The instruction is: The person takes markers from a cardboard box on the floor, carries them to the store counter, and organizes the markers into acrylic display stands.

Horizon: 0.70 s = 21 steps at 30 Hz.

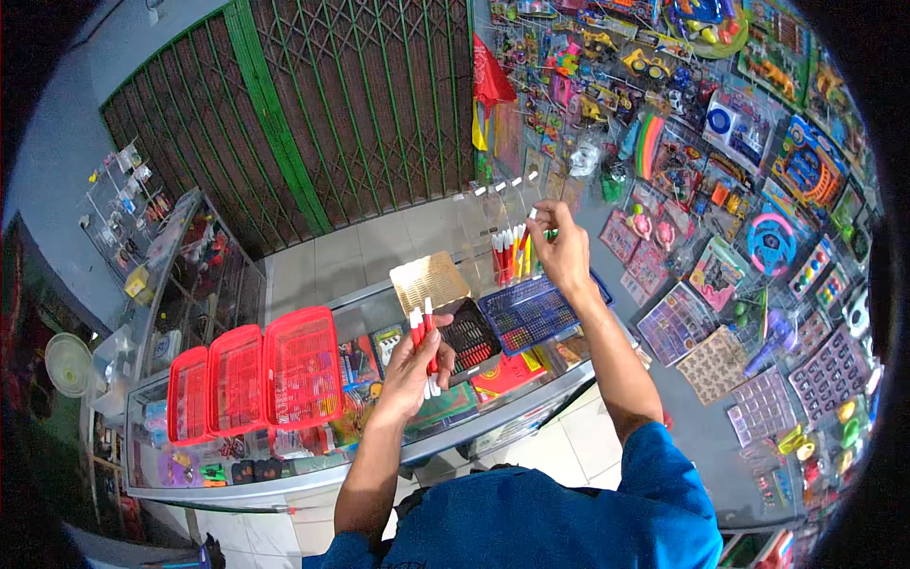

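Note:
In my left hand (416, 370) are several red pens with white caps (429, 320), held roughly upright above the glass counter. My right hand (561, 245) grips one red marker pen with a white end (530, 220) at the clear pen holder. Red, orange and yellow pens (505, 252) stand in that holder, at the counter's far side. Nearest my left hand is a black plastic basket (485, 313) with an open-work bottom. Under my right forearm lies a blue plastic basket (530, 313).
Three red plastic baskets (302, 366) lie in a row on the left of the glass display counter (284, 487). A beige basket (429, 279) sits behind the black one. Packaged toys hang on the right wall; a folding metal gate (362, 107) stands beyond.

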Each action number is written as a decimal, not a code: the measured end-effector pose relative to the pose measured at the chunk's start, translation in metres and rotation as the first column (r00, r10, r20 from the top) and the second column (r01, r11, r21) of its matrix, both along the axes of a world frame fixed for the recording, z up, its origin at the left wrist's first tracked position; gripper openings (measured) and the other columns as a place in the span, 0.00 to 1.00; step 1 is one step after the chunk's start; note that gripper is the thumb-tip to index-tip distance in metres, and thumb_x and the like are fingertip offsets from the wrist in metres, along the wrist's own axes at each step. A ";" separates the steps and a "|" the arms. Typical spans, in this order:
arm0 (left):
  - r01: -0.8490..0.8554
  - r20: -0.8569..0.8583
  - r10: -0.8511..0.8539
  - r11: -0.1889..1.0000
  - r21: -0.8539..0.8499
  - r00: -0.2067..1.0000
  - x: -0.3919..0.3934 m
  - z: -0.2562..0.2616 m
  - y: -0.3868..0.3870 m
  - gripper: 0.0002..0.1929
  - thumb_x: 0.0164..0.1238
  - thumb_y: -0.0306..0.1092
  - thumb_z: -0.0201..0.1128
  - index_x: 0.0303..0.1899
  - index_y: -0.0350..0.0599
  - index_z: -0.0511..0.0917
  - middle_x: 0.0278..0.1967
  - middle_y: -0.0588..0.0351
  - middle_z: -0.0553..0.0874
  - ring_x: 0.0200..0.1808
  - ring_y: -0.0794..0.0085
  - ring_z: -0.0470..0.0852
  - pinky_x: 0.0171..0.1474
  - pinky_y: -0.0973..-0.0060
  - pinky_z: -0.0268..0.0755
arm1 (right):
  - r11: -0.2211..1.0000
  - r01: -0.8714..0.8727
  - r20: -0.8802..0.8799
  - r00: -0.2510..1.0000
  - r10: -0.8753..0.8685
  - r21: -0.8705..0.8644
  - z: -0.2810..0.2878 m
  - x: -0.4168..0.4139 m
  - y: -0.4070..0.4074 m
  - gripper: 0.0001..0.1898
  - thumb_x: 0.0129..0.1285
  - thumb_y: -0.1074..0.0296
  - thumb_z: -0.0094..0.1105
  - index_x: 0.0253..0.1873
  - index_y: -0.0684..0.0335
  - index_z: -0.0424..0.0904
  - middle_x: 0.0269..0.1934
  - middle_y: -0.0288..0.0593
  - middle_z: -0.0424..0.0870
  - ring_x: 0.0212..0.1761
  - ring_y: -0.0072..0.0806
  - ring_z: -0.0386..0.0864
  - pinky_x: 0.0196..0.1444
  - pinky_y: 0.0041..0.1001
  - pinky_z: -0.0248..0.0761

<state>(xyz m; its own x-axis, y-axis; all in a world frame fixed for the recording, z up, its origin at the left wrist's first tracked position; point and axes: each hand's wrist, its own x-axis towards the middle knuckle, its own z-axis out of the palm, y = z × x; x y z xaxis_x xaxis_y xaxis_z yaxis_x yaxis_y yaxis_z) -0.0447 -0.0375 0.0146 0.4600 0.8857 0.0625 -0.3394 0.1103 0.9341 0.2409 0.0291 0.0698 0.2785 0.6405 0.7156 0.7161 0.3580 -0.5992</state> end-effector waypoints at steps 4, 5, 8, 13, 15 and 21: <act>-0.013 -0.018 0.013 1.000 0.020 1.000 0.004 0.001 0.005 0.20 0.83 0.46 0.53 0.63 0.42 0.73 0.26 0.57 0.79 0.20 0.79 0.75 0.24 0.81 0.68 | 0.999 -0.005 0.048 0.999 0.007 -0.044 -0.008 0.004 0.009 0.15 0.66 0.67 0.65 0.54 0.60 0.75 0.39 0.48 0.89 0.40 0.42 0.88 0.43 0.37 0.80; -0.021 -0.023 0.022 0.999 0.026 0.999 0.004 0.001 0.008 0.21 0.82 0.46 0.53 0.64 0.42 0.73 0.25 0.57 0.79 0.20 0.79 0.74 0.24 0.80 0.67 | 0.997 -0.012 0.058 0.998 0.016 -0.070 -0.009 0.005 0.010 0.15 0.66 0.67 0.65 0.54 0.60 0.75 0.39 0.48 0.89 0.41 0.43 0.88 0.43 0.38 0.80; -0.031 -0.028 0.031 0.999 0.032 0.999 0.004 0.004 0.013 0.20 0.82 0.47 0.53 0.63 0.43 0.73 0.25 0.57 0.79 0.20 0.79 0.74 0.24 0.80 0.67 | 0.996 -0.031 0.078 0.996 0.038 -0.089 -0.008 0.002 0.011 0.15 0.65 0.67 0.65 0.55 0.60 0.75 0.41 0.48 0.89 0.40 0.44 0.88 0.43 0.39 0.80; -0.032 -0.022 0.033 0.999 0.041 0.999 0.004 0.003 0.018 0.20 0.82 0.47 0.53 0.63 0.44 0.74 0.26 0.58 0.79 0.20 0.80 0.74 0.24 0.81 0.68 | 0.981 -0.016 0.117 0.992 0.039 -0.191 -0.009 -0.002 0.014 0.18 0.65 0.66 0.67 0.57 0.58 0.75 0.44 0.48 0.89 0.39 0.45 0.88 0.43 0.41 0.79; -0.029 -0.033 0.030 0.998 0.049 0.999 0.005 0.002 0.020 0.20 0.82 0.47 0.53 0.63 0.44 0.74 0.26 0.59 0.79 0.20 0.80 0.74 0.23 0.82 0.68 | 0.978 -0.026 0.106 0.993 0.049 -0.209 -0.012 -0.002 0.015 0.19 0.64 0.66 0.67 0.58 0.57 0.76 0.45 0.48 0.89 0.39 0.46 0.87 0.43 0.41 0.79; -0.024 -0.028 0.026 0.999 0.048 0.999 0.007 0.002 0.025 0.20 0.82 0.48 0.53 0.62 0.44 0.74 0.26 0.58 0.79 0.20 0.80 0.75 0.23 0.82 0.68 | 0.972 -0.030 0.161 0.985 0.069 -0.232 -0.017 0.002 0.017 0.17 0.64 0.65 0.67 0.56 0.57 0.78 0.46 0.49 0.88 0.38 0.47 0.87 0.42 0.42 0.79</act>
